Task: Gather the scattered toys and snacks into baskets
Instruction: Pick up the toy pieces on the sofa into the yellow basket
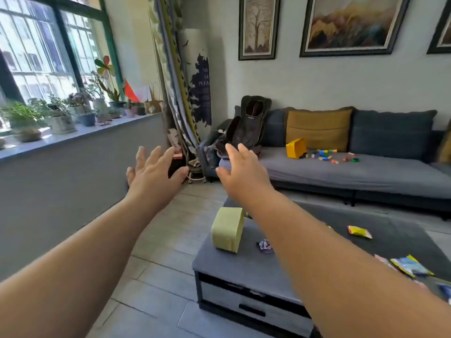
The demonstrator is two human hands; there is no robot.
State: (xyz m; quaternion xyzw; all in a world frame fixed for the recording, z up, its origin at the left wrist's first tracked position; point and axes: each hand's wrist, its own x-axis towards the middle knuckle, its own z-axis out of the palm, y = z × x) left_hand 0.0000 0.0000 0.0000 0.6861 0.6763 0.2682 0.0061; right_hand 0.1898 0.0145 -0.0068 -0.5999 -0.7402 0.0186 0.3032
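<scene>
Both my arms stretch forward in the air with nothing in them. My left hand (153,172) has its fingers spread, and my right hand (241,169) is flat and relaxed. A pale green basket (227,229) lies on its side on the grey coffee table (234,267), below my right forearm. A yellow basket (296,148) lies tipped on the grey sofa (390,174), with several small coloured toy blocks (327,156) scattered beside it. Snack packets lie on the table: a purple wrapper (265,246), a yellow packet (359,231) and a blue-yellow packet (411,265).
A black massage cushion (247,125) leans on the sofa's left end. Potted plants (61,115) line the windowsill on the left. Tiled floor (156,276) runs between the grey wall and the table. A small dark stand (177,164) sits in the corner by the curtain.
</scene>
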